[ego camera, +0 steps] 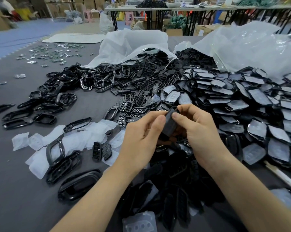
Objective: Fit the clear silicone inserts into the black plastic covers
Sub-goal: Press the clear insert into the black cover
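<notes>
Both thumbs pinch a smooth, oblong black plastic cover [170,123] between the left hand [141,136] and right hand [198,131], above the table [84,106]; its long axis tilts up, away from the person.

Black cover [170,126]: edges partly hidden under the fingers of left hand [141,133] and right hand [198,131]; cannot tell whether an insert is seated. Clear insert [140,222] at near bench edge: cut off by frame bottom. Dark parts pile [171,190] between forearms: blurred. Small shiny pieces [54,51] toward far-left corner: too small to identify.
</notes>
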